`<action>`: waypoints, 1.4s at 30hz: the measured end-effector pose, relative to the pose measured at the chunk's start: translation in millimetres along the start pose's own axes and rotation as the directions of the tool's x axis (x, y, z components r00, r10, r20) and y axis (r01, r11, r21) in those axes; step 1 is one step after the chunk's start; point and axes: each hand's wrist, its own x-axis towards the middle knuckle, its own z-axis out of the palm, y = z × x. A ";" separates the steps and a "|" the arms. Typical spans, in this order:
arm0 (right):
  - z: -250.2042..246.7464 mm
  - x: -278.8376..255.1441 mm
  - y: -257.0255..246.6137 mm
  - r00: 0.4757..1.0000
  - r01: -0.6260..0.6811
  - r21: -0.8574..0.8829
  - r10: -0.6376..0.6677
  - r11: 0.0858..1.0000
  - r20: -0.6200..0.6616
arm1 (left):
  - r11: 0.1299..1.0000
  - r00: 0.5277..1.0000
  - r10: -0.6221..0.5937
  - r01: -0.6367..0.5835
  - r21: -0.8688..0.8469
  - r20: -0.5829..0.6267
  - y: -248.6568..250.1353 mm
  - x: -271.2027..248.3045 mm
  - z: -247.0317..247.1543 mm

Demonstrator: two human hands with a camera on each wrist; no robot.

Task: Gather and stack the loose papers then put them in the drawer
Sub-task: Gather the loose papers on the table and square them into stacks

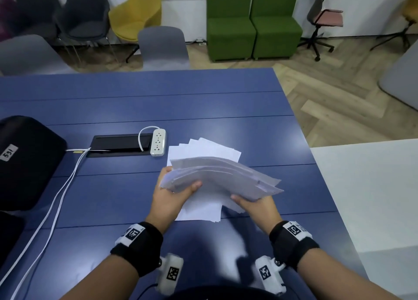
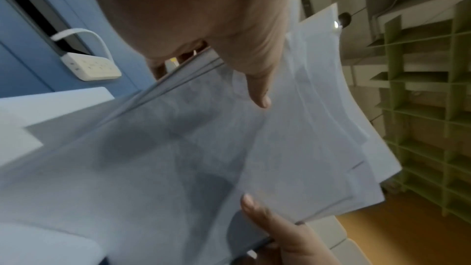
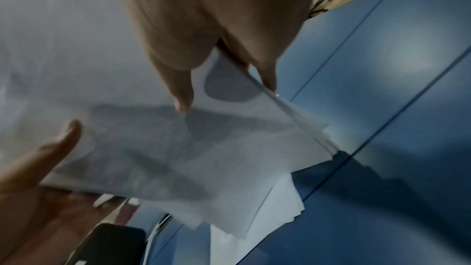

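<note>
I hold a bundle of white papers above the blue table. My left hand grips its left edge, thumb on top and fingers beneath. My right hand pinches its near right corner the same way. The sheets fan out unevenly toward the right. Under the bundle, more loose papers lie spread on the table. In the left wrist view the bundle fills the frame under my thumb; in the right wrist view the bundle hangs over the sheets on the table. No drawer is in view.
A white power strip lies by a black cable slot left of the papers, and white cables trail to the near left. A black bag sits at the table's left edge. A white surface adjoins on the right.
</note>
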 end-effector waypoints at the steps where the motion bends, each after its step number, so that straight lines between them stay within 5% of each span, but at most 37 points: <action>1: -1.2 1.0 -0.1 0.999 -0.011 -0.034 0.012 0.999 0.032 | 1.000 1.000 -0.002 0.002 -0.006 0.006 -0.6 0.8 -1.4; 11: 2.2 3.4 -19.9 1.000 -0.009 -0.101 0.011 0.995 0.021 | 0.989 0.996 0.093 -0.092 -0.118 0.000 22.5 6.1 -4.7; 14: -0.4 5.5 -13.8 0.998 0.070 -0.064 -0.069 0.996 0.011 | 0.998 0.998 0.056 -0.055 -0.041 -0.001 11.9 6.8 -9.1; 18: 1.4 12.1 -10.8 1.000 0.003 -0.026 -0.003 1.000 -0.006 | 0.980 0.997 -0.032 0.018 0.197 0.065 -2.7 14.2 -9.9; 27: -1.2 11.4 -25.2 0.999 0.032 0.027 -0.031 0.999 -0.021 | 0.997 0.997 0.013 -0.019 0.071 0.077 6.3 23.9 -17.2; 35: 8.8 14.4 -16.7 0.999 -0.035 0.001 0.035 0.999 -0.003 | 0.981 0.994 -0.064 0.047 0.189 0.090 -3.3 20.4 -22.2; 42: -1.0 13.3 -33.6 0.997 0.073 0.016 -0.073 0.997 0.002 | 0.989 0.994 0.063 -0.074 0.125 0.085 30.2 15.8 -15.7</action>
